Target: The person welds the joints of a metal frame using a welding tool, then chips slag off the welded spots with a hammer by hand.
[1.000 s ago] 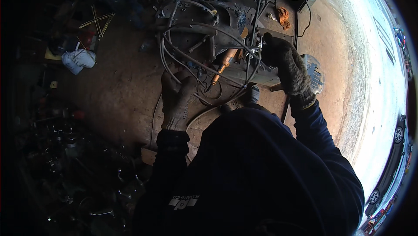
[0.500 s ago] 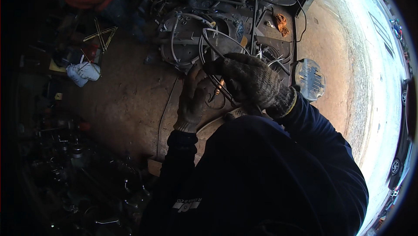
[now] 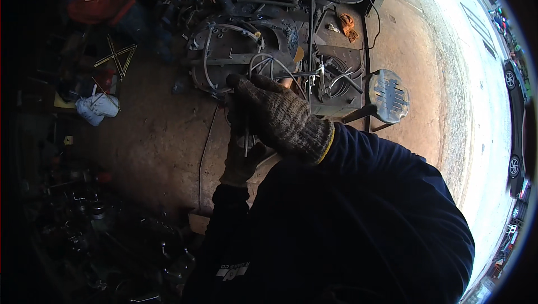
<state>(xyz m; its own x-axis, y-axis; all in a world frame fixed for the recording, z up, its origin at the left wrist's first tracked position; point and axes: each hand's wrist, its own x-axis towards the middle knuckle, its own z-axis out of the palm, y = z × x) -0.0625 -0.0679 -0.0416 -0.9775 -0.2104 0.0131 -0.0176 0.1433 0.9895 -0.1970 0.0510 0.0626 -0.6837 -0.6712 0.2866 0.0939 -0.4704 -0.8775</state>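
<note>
My right hand [image 3: 286,116], in a grey-brown knit glove with a yellow cuff edge, is closed around a bent metal rod [image 3: 274,60]. Its curved loops rise above the glove, and a straight end sticks out below. My left hand [image 3: 239,161], gloved too, is just below and left, closed around the lower part of the rod; most of its fingers are hidden behind the right hand. Beyond both hands stands a dark round metal worktable [image 3: 224,60] with a pale curved ring [image 3: 207,46] on it.
A plastic stool [image 3: 389,96] stands at the right. Metal rods and tools lie on a plate [image 3: 336,94] beside the worktable, with an orange cloth [image 3: 348,26] farther off. A white bag [image 3: 97,108] is at the left, near a person in red [image 3: 101,6]. A cable [image 3: 206,152] crosses the floor.
My right hand has moved left with the rod, coming over the left hand and covering its fingers. The loops now sit lower behind the glove, and a straight rod end shows between my hands.
</note>
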